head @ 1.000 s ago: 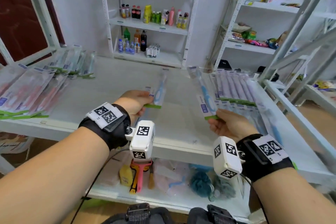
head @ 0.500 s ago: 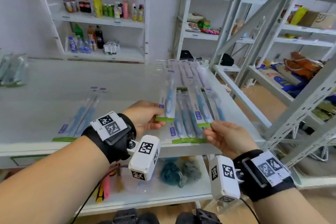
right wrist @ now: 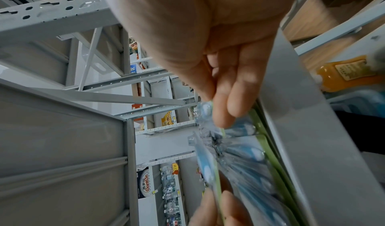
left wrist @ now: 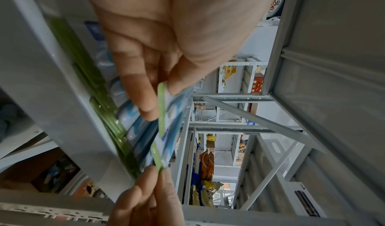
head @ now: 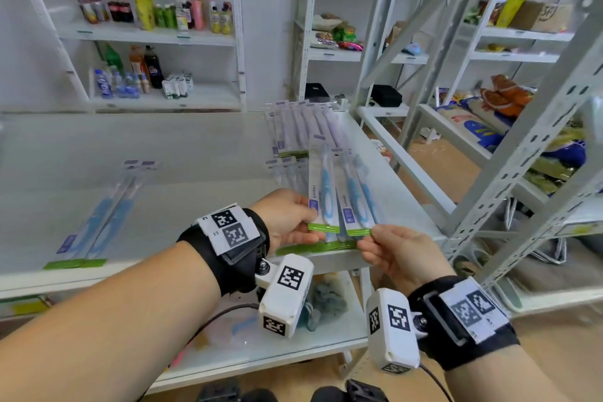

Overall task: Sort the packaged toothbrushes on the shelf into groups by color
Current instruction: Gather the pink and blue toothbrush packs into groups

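Note:
My left hand (head: 306,217) pinches the green bottom edge of a blue packaged toothbrush (head: 322,192). Beside it my right hand (head: 370,236) pinches a second blue packaged toothbrush (head: 354,202) the same way. Both packs hover side by side just above a row of blue packs (head: 313,246) at the shelf's front right corner. Behind that row lies a group of purple packs (head: 303,127). Two more blue packs (head: 107,212) lie apart at the front left. In the left wrist view the left hand's fingers (left wrist: 145,107) clamp the pack's green strip (left wrist: 161,107). The right wrist view shows the right hand's fingers (right wrist: 220,114) on the other pack.
The grey shelf board (head: 195,153) is bare between the two blue groups. A slanted metal upright (head: 522,153) stands close on the right. Sponges (head: 326,303) lie on the lower shelf. Bottles (head: 156,13) fill racks against the back wall.
Both hands have carried their blue packs to the right, over the blue row at the shelf's right end, and the two packs have come closer together. The pink packs have left the view.

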`<state>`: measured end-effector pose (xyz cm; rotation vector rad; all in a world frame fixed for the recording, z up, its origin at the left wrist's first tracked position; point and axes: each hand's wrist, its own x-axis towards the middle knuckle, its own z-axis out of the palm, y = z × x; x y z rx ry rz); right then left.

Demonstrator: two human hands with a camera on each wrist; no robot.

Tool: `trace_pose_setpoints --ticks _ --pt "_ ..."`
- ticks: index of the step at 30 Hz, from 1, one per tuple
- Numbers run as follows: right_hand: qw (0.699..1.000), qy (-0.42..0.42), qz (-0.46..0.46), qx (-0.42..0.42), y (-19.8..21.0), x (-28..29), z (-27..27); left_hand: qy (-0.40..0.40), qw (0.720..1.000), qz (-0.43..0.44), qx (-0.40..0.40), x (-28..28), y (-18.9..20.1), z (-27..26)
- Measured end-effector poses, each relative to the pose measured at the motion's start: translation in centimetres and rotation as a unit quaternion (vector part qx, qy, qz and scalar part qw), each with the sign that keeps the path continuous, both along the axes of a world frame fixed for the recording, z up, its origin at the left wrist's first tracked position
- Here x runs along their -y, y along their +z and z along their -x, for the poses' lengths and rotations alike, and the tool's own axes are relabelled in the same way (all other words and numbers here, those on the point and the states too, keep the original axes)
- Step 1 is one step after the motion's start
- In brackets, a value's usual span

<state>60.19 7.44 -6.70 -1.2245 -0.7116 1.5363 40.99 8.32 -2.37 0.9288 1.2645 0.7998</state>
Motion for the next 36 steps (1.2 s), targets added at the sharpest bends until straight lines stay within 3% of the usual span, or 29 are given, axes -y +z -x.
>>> trace_pose_setpoints --ticks 10,17,23,29,36 --pt "1.000 0.002 0.022 0.011 -1.1 -0.4 -0.5 0.007 1.000 0.022 -0.007 -0.7 -0.9 -2.6" --pt "0.992 0.022 0.041 0.120 -1.5 -0.7 -1.2 0.031 0.999 0.012 -0.010 -1.0 -1.6 -3.5" --pt "0.984 0.004 0.000 0.180 -0.8 -1.3 -2.8 0.025 0.999 0.011 -0.028 -1.4 -1.7 -3.7" --pt "0.933 -0.051 -0.152 0.323 0.5 -3.7 -3.5 -0.015 0.993 -0.014 -0.116 -1.7 -1.8 -3.6" --pt "0.864 0.102 -0.208 0.446 0.8 -5.2 -1.4 -0.057 0.975 -0.048 -0.211 -2.2 -1.4 -3.5"
